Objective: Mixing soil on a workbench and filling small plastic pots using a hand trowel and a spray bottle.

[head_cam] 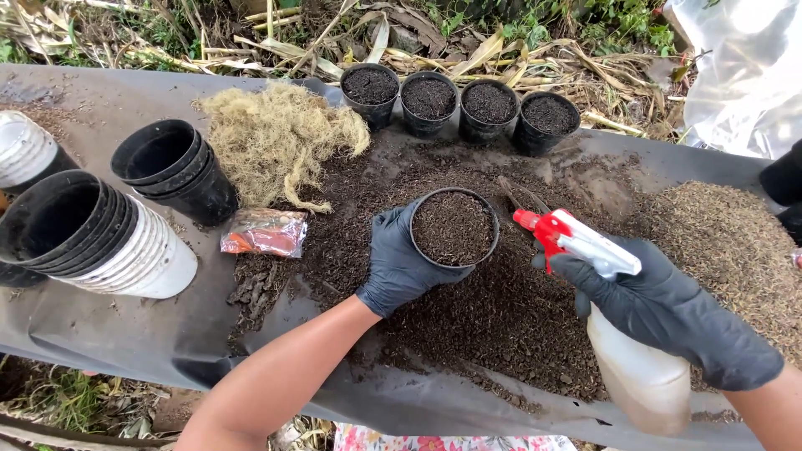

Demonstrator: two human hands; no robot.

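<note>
My left hand (399, 263), in a black glove, grips the side of a small black pot (455, 228) filled with dark soil. The pot rests on a heap of loose soil (501, 317) spread over a dark sheet. My right hand (668, 313), also gloved in black, holds a white spray bottle (637, 367) with a red nozzle (535, 224). The nozzle points toward the pot's right rim, a short way off.
Several soil-filled black pots (458, 102) stand in a row at the back. Stacks of empty pots (171, 167) (92, 234) lie on their sides at left. A clump of dry moss (276, 142), an orange packet (266, 233) and a pile of husks (727, 242) lie around.
</note>
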